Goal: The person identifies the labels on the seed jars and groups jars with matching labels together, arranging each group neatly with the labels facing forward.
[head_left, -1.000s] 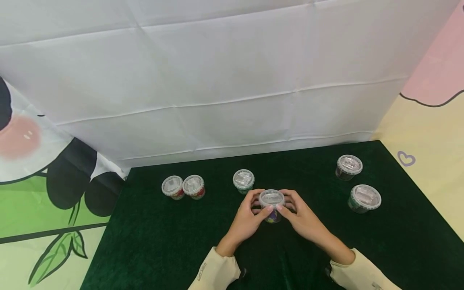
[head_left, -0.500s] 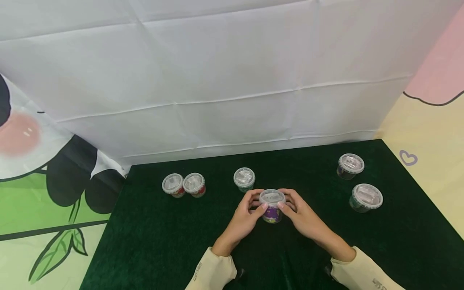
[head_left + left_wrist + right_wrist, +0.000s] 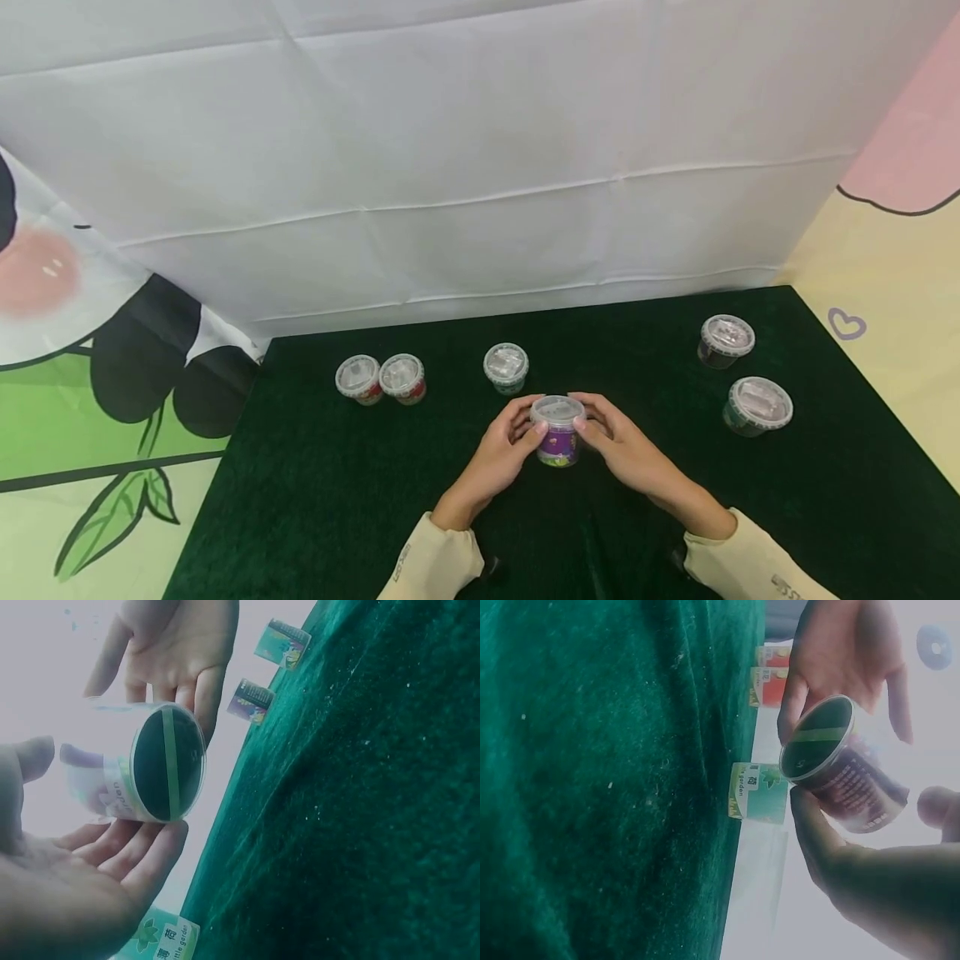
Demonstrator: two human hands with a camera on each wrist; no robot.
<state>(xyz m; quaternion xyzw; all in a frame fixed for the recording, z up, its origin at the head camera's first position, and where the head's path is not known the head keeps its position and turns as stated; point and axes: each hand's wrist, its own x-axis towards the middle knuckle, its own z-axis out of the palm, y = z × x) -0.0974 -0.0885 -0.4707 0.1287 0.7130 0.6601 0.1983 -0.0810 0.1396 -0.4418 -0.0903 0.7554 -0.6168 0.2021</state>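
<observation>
A small clear plastic tub (image 3: 558,444) with a clear lid and a purple label is held between both hands in the head view. My left hand (image 3: 497,457) grips its left side, my right hand (image 3: 636,454) its right side, thumbs in front near the lid. In the left wrist view the tub's underside (image 3: 169,763) shows with a pale strip across it, clear of the cloth. The right wrist view shows dark printed text on the tub's label (image 3: 851,787). Just behind the hands stands a green-labelled tub (image 3: 506,368), touched by neither.
Two red-labelled tubs (image 3: 402,379) stand side by side at the back left. On the right are a dark-labelled tub (image 3: 725,340) and a green-labelled tub (image 3: 757,406). Dark green cloth (image 3: 360,500) covers the table, and a white sheet (image 3: 465,167) hangs behind it.
The held tub has turned, so its purple label now faces front, and it has come slightly nearer and to the left. Both hands keep their grip. The other tubs stay put.
</observation>
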